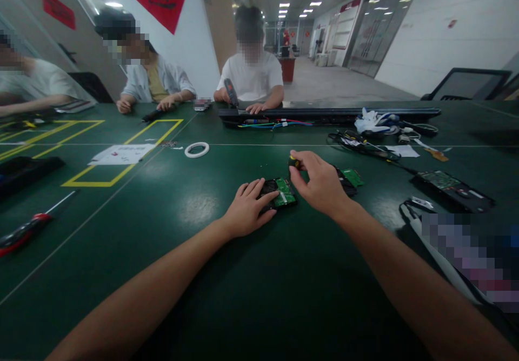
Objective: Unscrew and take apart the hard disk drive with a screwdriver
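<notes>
My left hand (250,208) lies with its fingers spread on a hard drive with a green circuit board (287,192), flat on the green table (194,285). Just to the right and a little above the drive, my right hand (318,182) pinches a small black and yellow tool (293,162) between thumb and fingers; the tool's lower end cannot be made out. Partly behind my right hand lies a second black device with a green board (352,177).
A screwdriver (30,228) lies at left, a white tape ring (197,149) and paper sheets (121,154) farther back. Cables (357,144), white gloves (375,122) and another drive (454,189) are at right. Across the table, a long black bar (324,115) lies before a seated person (251,80); others sit left.
</notes>
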Demonstrator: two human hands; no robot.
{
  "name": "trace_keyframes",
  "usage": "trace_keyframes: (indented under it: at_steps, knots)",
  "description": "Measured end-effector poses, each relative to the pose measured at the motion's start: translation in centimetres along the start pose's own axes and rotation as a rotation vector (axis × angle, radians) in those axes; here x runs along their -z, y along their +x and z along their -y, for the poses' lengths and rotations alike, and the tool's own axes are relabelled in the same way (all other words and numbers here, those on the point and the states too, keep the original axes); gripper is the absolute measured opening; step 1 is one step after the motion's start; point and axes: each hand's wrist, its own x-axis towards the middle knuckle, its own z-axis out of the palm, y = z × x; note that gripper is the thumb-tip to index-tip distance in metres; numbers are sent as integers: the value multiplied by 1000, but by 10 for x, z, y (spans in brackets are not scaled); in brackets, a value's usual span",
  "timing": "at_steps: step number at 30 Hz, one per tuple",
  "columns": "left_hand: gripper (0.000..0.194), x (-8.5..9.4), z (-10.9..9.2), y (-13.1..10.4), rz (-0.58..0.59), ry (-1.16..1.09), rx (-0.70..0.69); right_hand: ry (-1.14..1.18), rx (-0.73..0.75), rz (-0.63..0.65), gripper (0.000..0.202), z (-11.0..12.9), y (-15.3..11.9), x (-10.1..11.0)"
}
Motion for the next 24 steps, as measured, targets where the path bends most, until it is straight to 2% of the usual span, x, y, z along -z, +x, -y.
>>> trace_keyframes:
  at_steps: [7, 14, 19, 24]
  knots:
    - [54, -2, 1, 0, 0, -2, -5, -52, 7, 23, 28, 3, 2, 2]
    - [53, -2, 1, 0, -4, -2, -6, -34, 43, -23, 35, -5, 1, 0]
    - [54, -1, 1, 1, 5, 10, -4, -60, 25, 4, 31, -2, 1, 2]
    - [54, -1, 1, 0, -3, -2, -3, -18, 39, 36, 38, -4, 1, 1]
